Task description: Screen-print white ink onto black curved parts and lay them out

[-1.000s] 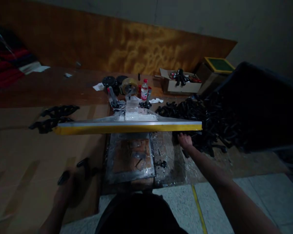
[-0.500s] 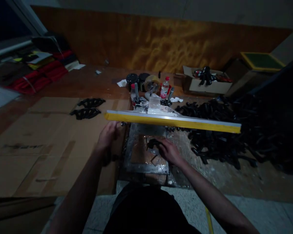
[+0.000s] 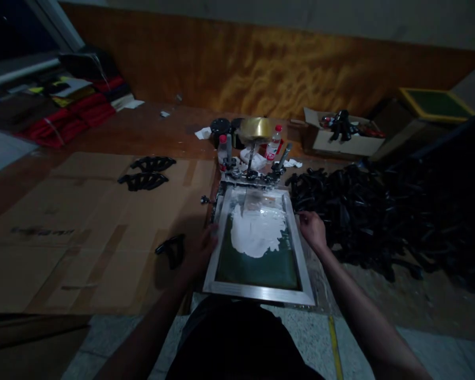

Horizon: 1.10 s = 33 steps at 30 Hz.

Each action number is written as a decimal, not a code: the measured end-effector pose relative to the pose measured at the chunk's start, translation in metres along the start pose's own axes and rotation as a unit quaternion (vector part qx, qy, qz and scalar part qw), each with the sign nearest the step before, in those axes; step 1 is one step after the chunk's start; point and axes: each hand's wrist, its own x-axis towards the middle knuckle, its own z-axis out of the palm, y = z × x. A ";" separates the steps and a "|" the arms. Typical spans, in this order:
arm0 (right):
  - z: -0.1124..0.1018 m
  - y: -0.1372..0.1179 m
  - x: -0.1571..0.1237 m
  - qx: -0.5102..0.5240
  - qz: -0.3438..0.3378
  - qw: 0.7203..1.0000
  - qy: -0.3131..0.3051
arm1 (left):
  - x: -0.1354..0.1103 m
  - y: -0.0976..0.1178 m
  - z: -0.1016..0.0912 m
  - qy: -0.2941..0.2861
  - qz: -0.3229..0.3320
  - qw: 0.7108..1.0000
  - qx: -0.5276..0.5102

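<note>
Several black pieces [image 3: 143,181] lie on the cardboard [image 3: 87,211], apparently done, a larger heap [image 3: 350,211] remains, and the frame [image 3: 257,294] lies lowered between left hand [image 3: 200,249] and right hand [image 3: 313,230], whose grips cannot be determined.

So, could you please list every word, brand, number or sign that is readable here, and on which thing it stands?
No text can be read with certainty.
Label on the clear bottle: too small and blurred.
Dark marking on the cardboard sheet: possibly print, too blurred.
Silver frame: no writing visible.
</note>
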 end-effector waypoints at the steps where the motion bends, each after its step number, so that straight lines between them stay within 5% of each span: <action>1: -0.005 -0.005 0.011 0.024 0.010 0.999 0.021 | 0.002 -0.013 0.007 -0.013 -0.019 1.000 -0.009; 4: -0.017 -0.048 0.040 0.079 -0.057 0.995 0.035 | 0.012 -0.044 0.021 -0.030 -0.039 0.999 -0.012; 8: -0.021 -0.104 0.039 0.078 -0.134 0.976 -0.153 | 0.022 -0.059 0.025 -0.030 -0.023 0.999 0.002; 16: -0.026 -0.092 -0.016 0.106 -0.360 0.894 -0.246 | 0.021 -0.061 0.025 -0.035 -0.019 0.999 -0.014; 21: -0.013 -0.092 -0.020 0.108 -0.311 0.931 -0.160 | 0.020 -0.059 0.026 -0.037 -0.036 0.998 -0.037; 26: -0.006 -0.094 -0.038 0.138 -0.335 0.915 -0.177 | 0.019 -0.055 0.026 -0.022 -0.047 0.998 -0.032; 30: -0.026 -0.102 0.006 0.148 -0.214 0.955 -0.145 | 0.015 -0.039 0.017 -0.035 -0.045 0.998 -0.036; 33: -0.044 -0.084 0.054 0.120 -0.107 0.983 -0.092 | 0.008 -0.012 0.005 -0.021 -0.019 0.998 -0.051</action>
